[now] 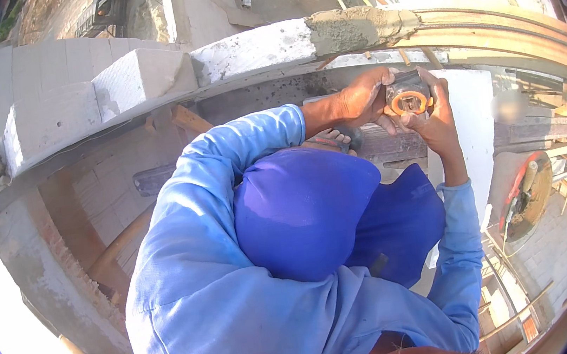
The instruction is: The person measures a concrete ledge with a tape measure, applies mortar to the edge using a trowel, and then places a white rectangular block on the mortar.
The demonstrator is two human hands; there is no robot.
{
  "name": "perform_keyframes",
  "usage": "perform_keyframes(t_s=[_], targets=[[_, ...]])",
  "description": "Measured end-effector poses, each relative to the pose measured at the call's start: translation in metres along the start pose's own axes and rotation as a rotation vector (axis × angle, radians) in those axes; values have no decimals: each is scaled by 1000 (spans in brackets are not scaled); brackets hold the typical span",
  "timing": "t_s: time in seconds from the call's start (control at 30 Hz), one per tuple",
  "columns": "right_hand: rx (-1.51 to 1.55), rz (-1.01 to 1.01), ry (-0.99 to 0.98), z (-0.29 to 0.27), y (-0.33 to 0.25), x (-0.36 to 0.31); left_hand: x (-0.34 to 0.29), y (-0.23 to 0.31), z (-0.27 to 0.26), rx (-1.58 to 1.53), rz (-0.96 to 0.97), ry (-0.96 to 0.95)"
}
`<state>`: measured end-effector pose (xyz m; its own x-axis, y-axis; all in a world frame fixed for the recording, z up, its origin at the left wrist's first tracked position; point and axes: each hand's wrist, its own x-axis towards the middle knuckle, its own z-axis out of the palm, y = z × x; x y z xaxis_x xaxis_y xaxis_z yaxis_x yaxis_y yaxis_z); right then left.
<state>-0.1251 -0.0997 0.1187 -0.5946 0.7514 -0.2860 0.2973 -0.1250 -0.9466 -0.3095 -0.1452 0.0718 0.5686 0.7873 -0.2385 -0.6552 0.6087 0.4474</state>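
Between my two hands is a compact black and orange device (408,101) with a round orange-rimmed opening facing me; its exact kind I cannot make out. My left hand (367,98) grips its left side, fingers curled around the edge. My right hand (436,107) holds the opposite side, with the thumb near the orange rim. Light blue sleeves cover both arms. My bent knees, in purple-blue trousers (305,210), rise below the hands. Toes of a foot (335,138) show just below my left wrist.
A red-guarded cutting tool with a large round disc (527,193) lies at right, beside a white panel (468,112). A worn plank (397,147) runs under the hands. Beyond them stands a wall of white blocks (254,50) with mortar and timber. Sticks and boards lie lower right.
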Motion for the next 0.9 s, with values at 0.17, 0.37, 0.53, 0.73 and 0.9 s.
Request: perform_keyframes(t_s=[0.17, 0.37, 0.53, 0.73, 0.9], targets=[[-90, -178, -6, 34, -4, 40, -28, 18, -1, -28, 133, 167], [-518, -350, 3, 62, -12, 59, -53, 13, -13, 31, 128, 249], [-709, -308, -188, 72, -19, 63, -81, 16, -32, 360, 66, 395], [-734, -228, -327, 89, -10, 55, -82, 15, -41, 476, 29, 478], [32, -46, -359, 65, -2, 55, -89, 2, -45, 315, 157, 375]])
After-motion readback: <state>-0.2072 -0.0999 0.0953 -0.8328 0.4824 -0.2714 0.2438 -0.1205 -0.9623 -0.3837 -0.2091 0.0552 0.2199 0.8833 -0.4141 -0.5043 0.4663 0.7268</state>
